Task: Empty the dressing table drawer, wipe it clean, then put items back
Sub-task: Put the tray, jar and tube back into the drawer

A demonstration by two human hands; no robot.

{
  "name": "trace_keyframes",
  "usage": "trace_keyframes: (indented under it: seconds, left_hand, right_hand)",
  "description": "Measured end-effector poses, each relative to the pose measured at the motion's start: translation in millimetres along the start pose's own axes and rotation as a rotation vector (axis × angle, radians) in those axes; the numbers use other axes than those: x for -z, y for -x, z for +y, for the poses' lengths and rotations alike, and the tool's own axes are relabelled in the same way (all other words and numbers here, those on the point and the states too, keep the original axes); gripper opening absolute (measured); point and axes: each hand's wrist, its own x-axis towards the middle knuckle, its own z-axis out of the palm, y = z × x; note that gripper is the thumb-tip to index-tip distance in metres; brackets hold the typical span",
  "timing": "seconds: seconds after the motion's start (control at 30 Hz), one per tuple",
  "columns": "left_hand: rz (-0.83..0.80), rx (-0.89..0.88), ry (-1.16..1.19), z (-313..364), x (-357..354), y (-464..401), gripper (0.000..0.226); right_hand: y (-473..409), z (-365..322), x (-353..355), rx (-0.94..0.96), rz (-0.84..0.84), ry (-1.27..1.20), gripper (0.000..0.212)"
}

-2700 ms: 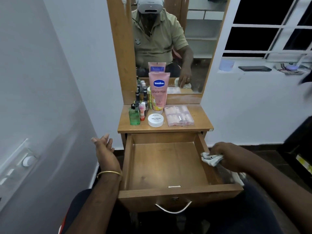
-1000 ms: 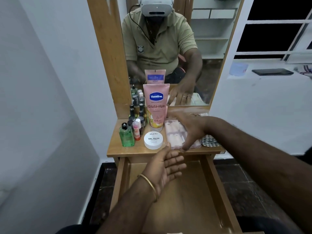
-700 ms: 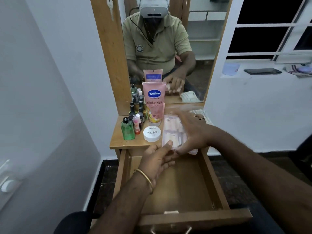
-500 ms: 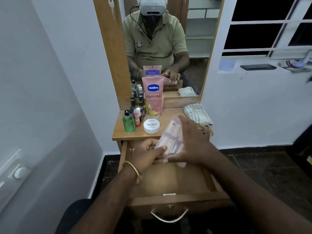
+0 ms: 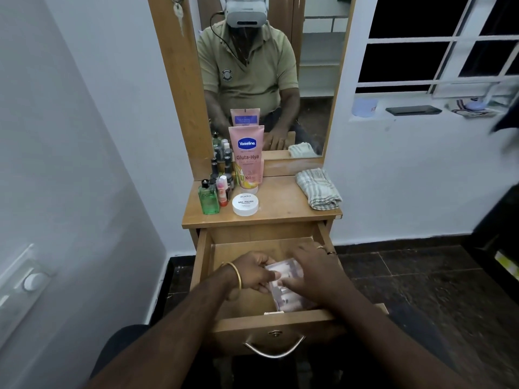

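- Since a moment ago the clear plastic case has come off the table and gone down into the drawer; both hands followed it, and the folded cloth lies put down on the right of the table top.
- Far left on the table stand the green bottle and a cluster of small nail-polish bottles, not yet returned.
- Next along, the pink lotion tube stands upright with the white round tub just in front of it; both wait on the table too.
- In the drawer, the left hand pinches the case's left edge, its grip closed on it with thumb on top.
- The case sits low at the drawer's front right part; whether it already rests on the floor I cannot tell.
- The right hand lies spread over the case's right side, fingers curled on it, pressing or steadying it.
- My judgement: emptying and wiping look finished, since the cloth is set aside; restocking has just begun, with this case first and the bottles, tube and tub left.
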Motion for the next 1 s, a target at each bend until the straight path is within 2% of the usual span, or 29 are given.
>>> trace_keyframes:
  seconds: [0.17,0.33,0.5,0.77,0.83,0.9,1.0]
  left_hand:
    - [-0.061,0.011,0.036,-4.9,-11.5,-7.1,0.014]
    - [-0.022,0.010,0.015,-11.4,-16.1,-18.8,0.014]
    - [0.077,-0.148,-0.304,-21.4,-19.4,-30.4,0.026]
    - [0.114,-0.229,-0.597,-28.2,-19.9,-36.5,0.036]
    - [0.174,-0.229,-0.624,-30.4,-16.3,-35.5,0.037]
    - [0.325,-0.268,-0.587,-31.0,-7.9,-32.1,0.035]
    - [0.619,-0.315,-0.401,-24.5,8.3,-19.1,0.025]
  right_hand:
    - [4.0,2.8,-8.4,-0.044,-0.084,-0.013,0.053]
    - [1.7,6.5,-14.6,-0.114,-0.169,0.021,0.055]
    - [1.8,7.1,-18.7,-0.142,-0.339,0.021,0.054]
    - [0.2,8.5,-20.9,-0.124,-0.433,0.062,0.068]
    - [0.2,7.6,-21.1,-0.118,-0.441,0.086,0.067]
    - [0.6,4.7,-17.7,-0.102,-0.383,0.079,0.052]
    - [-10.6,-7.3,-4.1,-0.111,-0.100,-0.019,0.032]
